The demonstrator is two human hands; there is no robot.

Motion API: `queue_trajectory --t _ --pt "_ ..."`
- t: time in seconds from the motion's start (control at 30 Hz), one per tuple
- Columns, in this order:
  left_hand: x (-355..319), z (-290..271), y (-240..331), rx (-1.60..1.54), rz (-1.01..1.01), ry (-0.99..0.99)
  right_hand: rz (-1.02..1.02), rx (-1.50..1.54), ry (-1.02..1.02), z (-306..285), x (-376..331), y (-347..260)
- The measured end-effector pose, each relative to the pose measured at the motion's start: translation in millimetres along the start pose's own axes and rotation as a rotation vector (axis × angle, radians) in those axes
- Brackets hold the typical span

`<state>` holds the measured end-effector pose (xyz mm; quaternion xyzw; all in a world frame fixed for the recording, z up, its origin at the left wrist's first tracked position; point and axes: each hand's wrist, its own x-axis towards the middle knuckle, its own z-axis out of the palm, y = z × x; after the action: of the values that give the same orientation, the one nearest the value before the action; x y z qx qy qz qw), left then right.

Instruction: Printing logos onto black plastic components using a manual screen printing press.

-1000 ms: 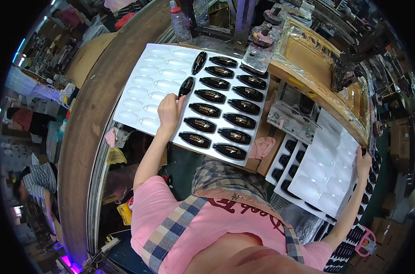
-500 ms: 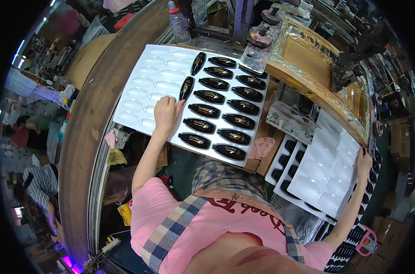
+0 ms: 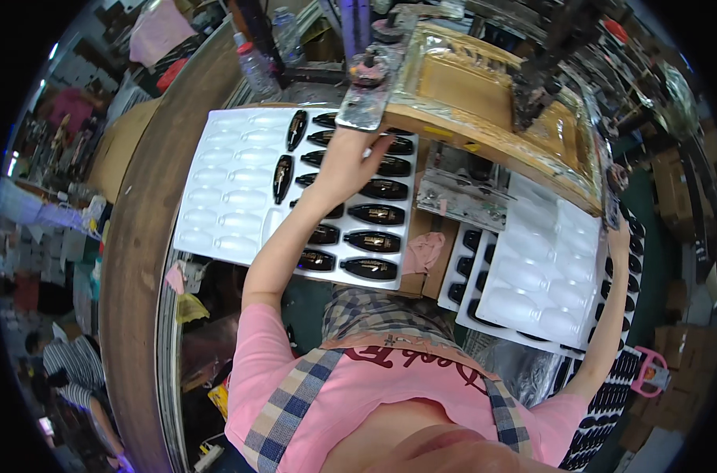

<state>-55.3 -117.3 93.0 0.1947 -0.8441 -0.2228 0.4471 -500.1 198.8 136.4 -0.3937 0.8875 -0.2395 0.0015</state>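
Observation:
My left hand (image 3: 347, 168) reaches over a white moulded tray (image 3: 231, 131), up to a stained metal plate (image 3: 364, 107) on the near-left end of a wooden screen-printing frame (image 3: 485, 134). Its thumb sticks out to the right; the plate's edge hides the other fingertips, so I cannot tell whether they grip it. Black spindle-shaped bottles (image 3: 377, 214) with gold print fill the tray's right part, and two stand lengthwise, one being a black bottle (image 3: 283, 179). Pale hollows lie at left. My right hand (image 3: 619, 238) is closed around the frame's right end.
Under the frame sits a metal fixture (image 3: 463, 195). White trays (image 3: 540, 268) are stacked at right, with more black pieces beneath them. A pink cloth (image 3: 424, 252) lies beside the loaded tray. A long brown bench edge (image 3: 134, 260) curves along the left; a red-capped plastic bottle (image 3: 256, 67) stands behind.
My left hand has left the lengthwise bottle and moved up and right to the frame's metal plate. My right hand stays at the frame's end. The whole view has shifted.

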Motion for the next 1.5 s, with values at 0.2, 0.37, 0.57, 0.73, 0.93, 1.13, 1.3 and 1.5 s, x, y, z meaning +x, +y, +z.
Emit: queue_trajectory --t 0.2,0.37,0.57,0.73,0.93,1.13,1.3,1.5 --pt "44.1 72.6 -6.4 -0.136 0.139 -0.071 -0.162 0.422 -0.002 6.8 -25.8 -42.7" --pt "81.9 87.4 -29.1 -0.054 -0.041 -0.058 -0.175 0.465 -0.100 29.0 -55.6 -113.4" --pt "90.1 73.9 -39.3 -0.023 -0.181 -0.027 -0.635 0.169 -0.064 52.5 -58.5 -208.4" --pt "34.7 16.1 -46.3 -0.095 -0.369 0.094 -0.712 0.060 -0.121 99.9 -50.4 -246.5" --pt "-82.4 -71.7 -37.5 -0.483 -0.588 0.443 -0.670 0.155 -0.170 104.0 -54.9 -245.3" --pt "-181.5 -99.5 -19.5 -0.024 -0.646 0.707 -0.505 0.103 -0.131 61.4 -80.9 -206.6" --pt "-231.8 -76.8 -12.2 0.162 -0.747 0.843 -0.434 0.219 -0.027 45.6 -99.3 -194.5" --pt "-253.6 -52.2 -12.0 0.379 -0.796 0.739 -0.387 0.162 -0.011 31.2 -112.0 -187.3"
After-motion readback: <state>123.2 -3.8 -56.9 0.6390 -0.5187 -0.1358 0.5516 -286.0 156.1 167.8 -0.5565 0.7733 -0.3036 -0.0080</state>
